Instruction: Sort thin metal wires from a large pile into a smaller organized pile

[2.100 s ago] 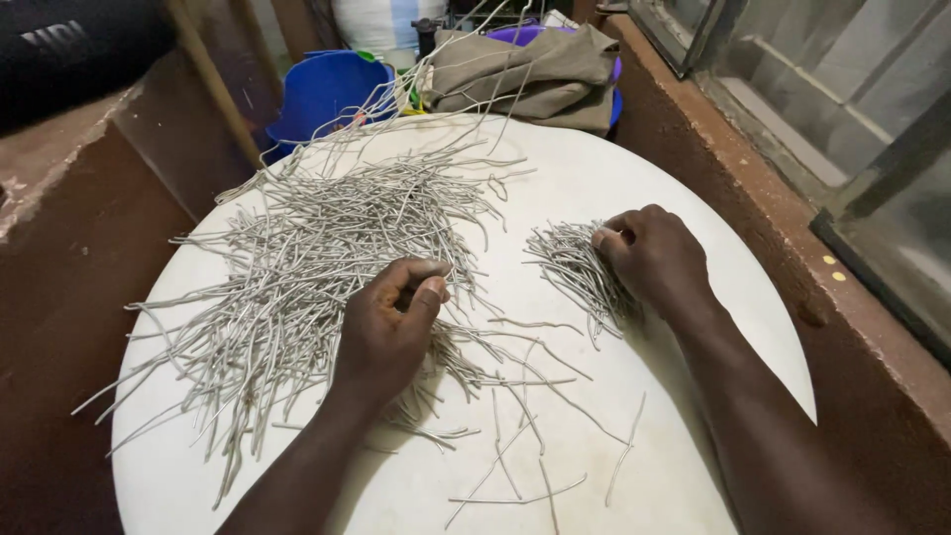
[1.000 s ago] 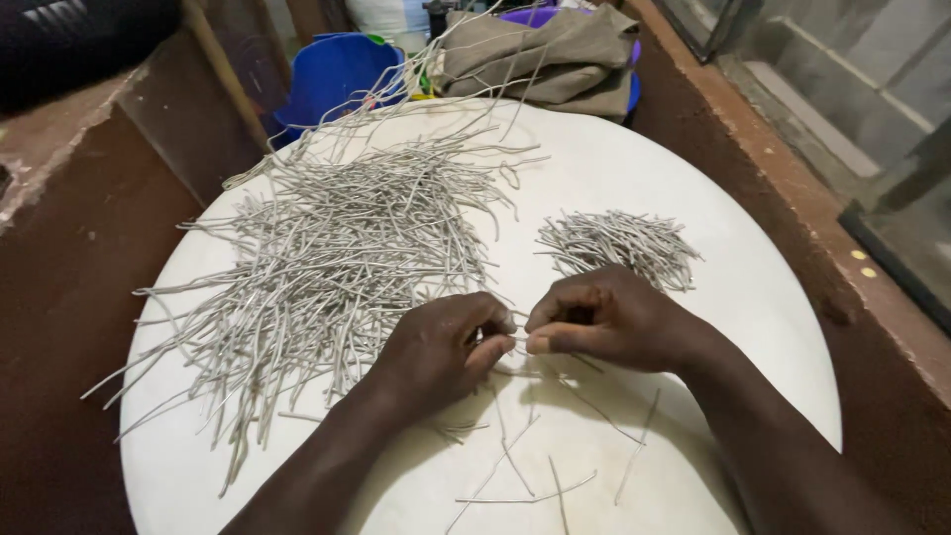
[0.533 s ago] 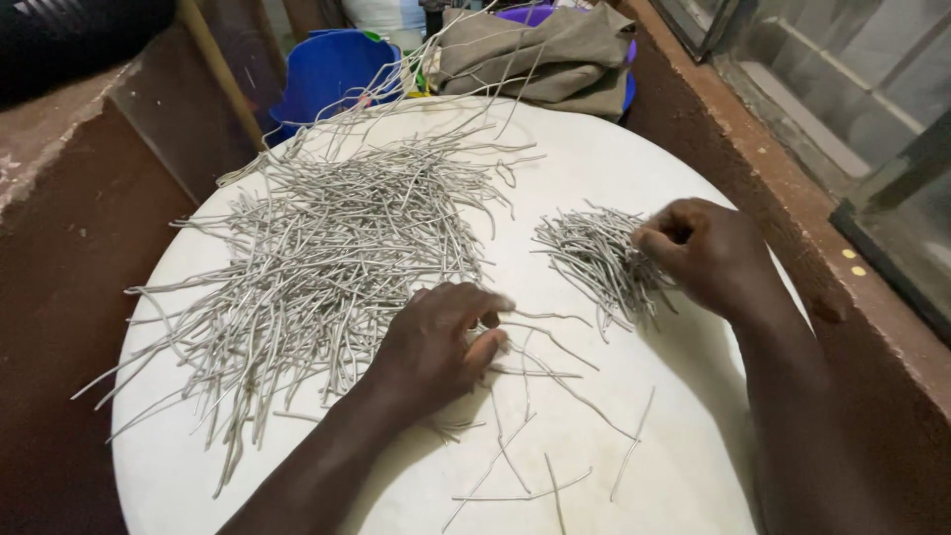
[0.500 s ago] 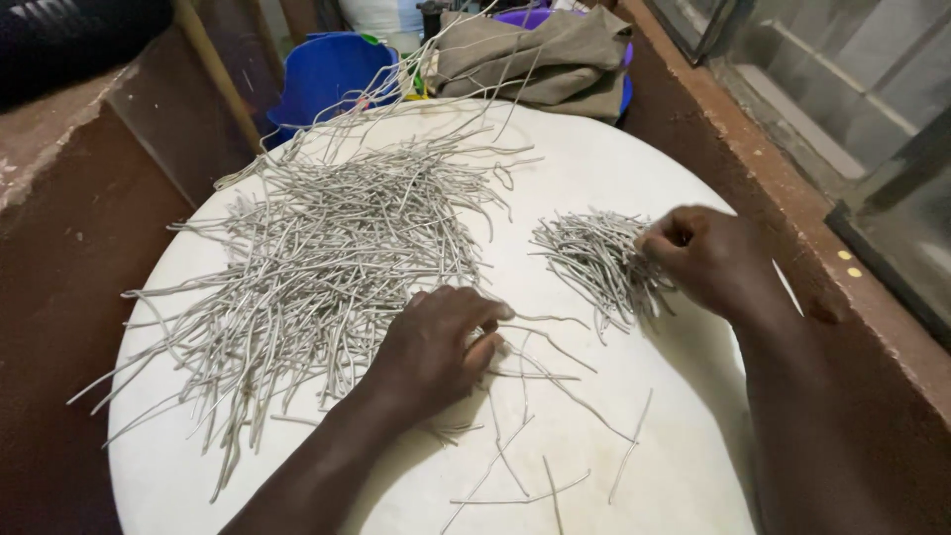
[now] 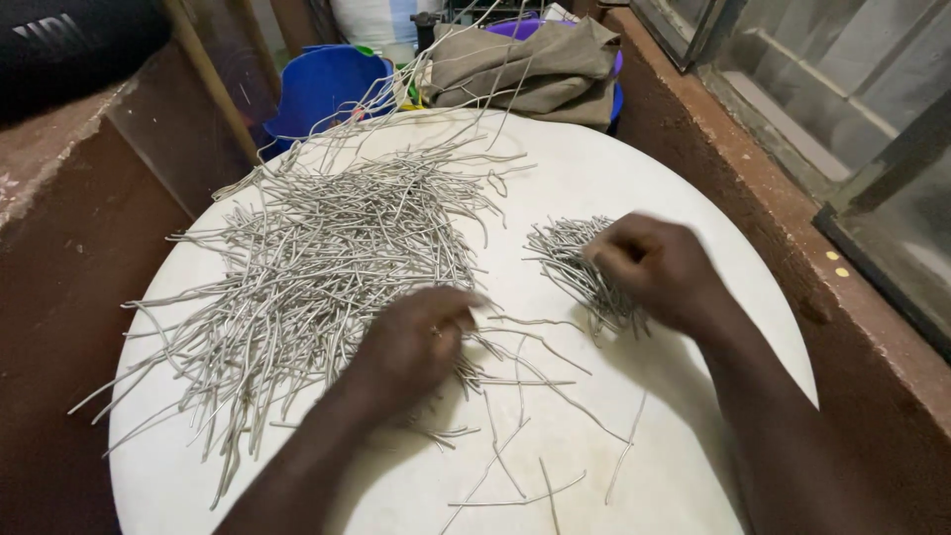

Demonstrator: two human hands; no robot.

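Wire pieces, thin and grey, are lying loose at the lower middle of the frame on the white round table [image 5: 693, 178], just below and right of my left hand [image 5: 411, 342]; these stray wires [image 5: 515, 396] are pointing many ways, most running lower left to upper right. My left hand is resting knuckles up at the near edge of the big wire heap [image 5: 317, 258], fingers curled down onto the strands, and I cannot tell whether they are pinching one. That heap is spreading up and left from my fingers, its long strands lying mostly lower left to upper right. My right hand [image 5: 659, 267] is blurring at centre right, fingers bent over the small sorted bundle [image 5: 580, 263], touching it; its wires are running upper left to lower right. Farther off, at the top, a blue tub [image 5: 322, 84] and a folded khaki cloth [image 5: 530, 59] are sitting beyond the table.
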